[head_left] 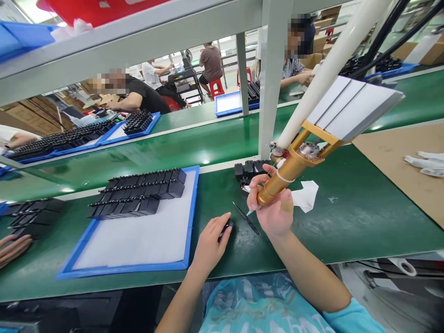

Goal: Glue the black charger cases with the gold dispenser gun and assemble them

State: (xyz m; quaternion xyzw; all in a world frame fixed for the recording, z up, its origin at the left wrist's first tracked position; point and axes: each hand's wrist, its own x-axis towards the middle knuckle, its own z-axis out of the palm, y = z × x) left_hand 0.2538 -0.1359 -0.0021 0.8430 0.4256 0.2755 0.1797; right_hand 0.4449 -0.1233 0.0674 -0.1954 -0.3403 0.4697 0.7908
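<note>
My right hand (274, 210) wraps round the lower end of a gold-coloured glue dispenser (282, 178) with a white ring. A small pale-blue tip (250, 212) shows under it, pointing down and left. On the bench my left hand (211, 240) curls its fingers round a small black part (226, 226), mostly hidden by them. Between the two hands lies a pair of dark tweezers (247, 219), apart from both. Behind the right hand stand several black box-shaped parts (250, 170). White paper (307, 196) lies beyond that wrist.
To the left, a blue tray (192, 217) lined with white paper holds rows of black boxes (138, 196). A white post (268, 92) and shelf beam rise ahead. Cardboard (405, 162) with white gloves (425, 163) lies right. Another person's hand (14, 249) rests far left; co-workers sit across the belt.
</note>
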